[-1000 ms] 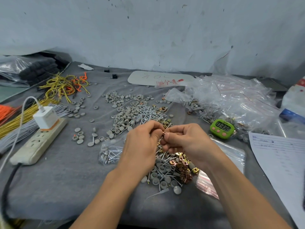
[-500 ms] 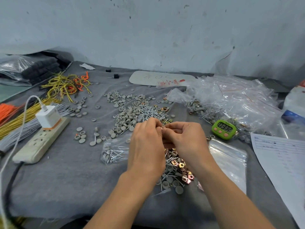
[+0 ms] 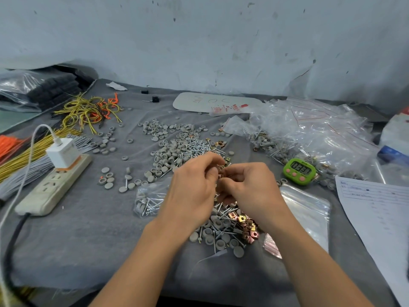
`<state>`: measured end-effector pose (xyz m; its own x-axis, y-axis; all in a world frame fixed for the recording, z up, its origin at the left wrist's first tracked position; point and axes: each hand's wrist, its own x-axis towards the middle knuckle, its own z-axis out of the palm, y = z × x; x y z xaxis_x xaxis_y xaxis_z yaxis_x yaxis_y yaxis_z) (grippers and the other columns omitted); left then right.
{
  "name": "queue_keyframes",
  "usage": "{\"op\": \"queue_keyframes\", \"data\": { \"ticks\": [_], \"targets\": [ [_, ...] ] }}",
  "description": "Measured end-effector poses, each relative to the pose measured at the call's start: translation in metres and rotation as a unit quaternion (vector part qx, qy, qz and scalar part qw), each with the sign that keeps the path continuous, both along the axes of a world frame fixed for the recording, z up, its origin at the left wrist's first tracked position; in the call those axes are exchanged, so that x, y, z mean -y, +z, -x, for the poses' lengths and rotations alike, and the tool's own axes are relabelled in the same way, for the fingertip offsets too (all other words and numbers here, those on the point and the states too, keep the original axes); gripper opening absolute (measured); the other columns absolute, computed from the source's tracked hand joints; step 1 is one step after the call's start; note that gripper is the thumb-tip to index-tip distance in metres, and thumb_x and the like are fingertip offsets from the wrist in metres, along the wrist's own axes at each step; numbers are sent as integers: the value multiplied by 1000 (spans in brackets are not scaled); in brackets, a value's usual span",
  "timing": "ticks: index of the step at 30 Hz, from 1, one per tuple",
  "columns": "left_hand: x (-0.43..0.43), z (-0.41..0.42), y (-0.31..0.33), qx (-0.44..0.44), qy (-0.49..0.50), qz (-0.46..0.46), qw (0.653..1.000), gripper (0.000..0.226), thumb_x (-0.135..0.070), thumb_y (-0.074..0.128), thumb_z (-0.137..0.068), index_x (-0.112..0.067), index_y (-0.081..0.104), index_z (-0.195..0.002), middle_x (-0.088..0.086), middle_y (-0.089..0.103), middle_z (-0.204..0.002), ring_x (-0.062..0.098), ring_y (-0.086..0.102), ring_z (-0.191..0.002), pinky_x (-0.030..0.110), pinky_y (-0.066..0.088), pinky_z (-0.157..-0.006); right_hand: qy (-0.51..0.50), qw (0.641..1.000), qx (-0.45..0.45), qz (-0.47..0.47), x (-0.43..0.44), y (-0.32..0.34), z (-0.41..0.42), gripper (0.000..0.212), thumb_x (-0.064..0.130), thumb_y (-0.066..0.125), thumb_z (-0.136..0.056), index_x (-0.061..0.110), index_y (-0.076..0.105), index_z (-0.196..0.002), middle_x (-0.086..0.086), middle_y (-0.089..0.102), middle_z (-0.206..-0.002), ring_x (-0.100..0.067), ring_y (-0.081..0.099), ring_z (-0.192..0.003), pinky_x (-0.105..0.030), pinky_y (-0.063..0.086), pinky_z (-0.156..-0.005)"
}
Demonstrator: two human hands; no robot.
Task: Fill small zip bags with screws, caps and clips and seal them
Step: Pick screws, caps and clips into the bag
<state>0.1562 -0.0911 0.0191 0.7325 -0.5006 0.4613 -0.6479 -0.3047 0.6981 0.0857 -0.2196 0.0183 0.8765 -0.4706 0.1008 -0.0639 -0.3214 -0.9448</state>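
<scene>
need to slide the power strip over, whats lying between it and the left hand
In the head view, a clear zip bag of screws and caps lies beside the left hand; loose grey caps sit nearer the power strip.

Even, soft, diffuse light; shadows faint. Glare on clear bag pile (image 3: 314, 131). Wide-angle bending at frame edges. Centre fairly sharp; fingertip area slightly blurred, small detail there unreadable.
</scene>
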Motion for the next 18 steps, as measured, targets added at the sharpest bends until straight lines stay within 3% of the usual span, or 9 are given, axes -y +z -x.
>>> {"op": "queue_keyframes", "data": {
  "ticks": [4,8,13,16,18],
  "targets": [
    [-3,-2,2,-52,-38,8,998,38,-7,69,-88,-44,76,-94,-22,73,-87,-4,69,-83,9,51,-70,10,995,23,-96,5,3,3,14,-2,73,-85,9,81,-81,-15,76,-72,-24,72,-59,-24,54,-54],
    [-14,-9,8,-98,-60,-20,993,30,-7,79,-75,-37,80,-80,-20,74,-70,-3,71,-66,10,51,-59,71,991,-23,-112,8,5,9,10,-5,76,-82,4,78,-79,-21,75,-74,-23,71,-57,-23,53,-49],
    [-22,-9,8,-99,-50,-50,993,23,-15,80,-67,-36,80,-76,-21,72,-64,-4,69,-61,10,48,-52,130,978,-51,-155,9,8,13,22,7,65,-97,8,79,-80,-22,76,-81,-21,71,-61,-23,54,-54],
    [-21,-7,10,-116,-47,-43,991,17,-31,80,-58,-38,78,-73,-21,71,-63,-4,68,-58,10,47,-50,125,980,-46,-145,8,10,13,27,7,63,-98,9,78,-75,-18,74,-73,-18,67,-54,-21,50,-49],
    [-21,-7,12,-139,-46,-37,989,26,-41,75,-47,-40,77,-73,-17,72,-63,-2,68,-57,11,47,-49,124,977,-49,-165,7,11,12,29,6,62,-99,9,76,-73,-15,71,-68,-17,64,-49,-20,46,-45]
  ]
}}
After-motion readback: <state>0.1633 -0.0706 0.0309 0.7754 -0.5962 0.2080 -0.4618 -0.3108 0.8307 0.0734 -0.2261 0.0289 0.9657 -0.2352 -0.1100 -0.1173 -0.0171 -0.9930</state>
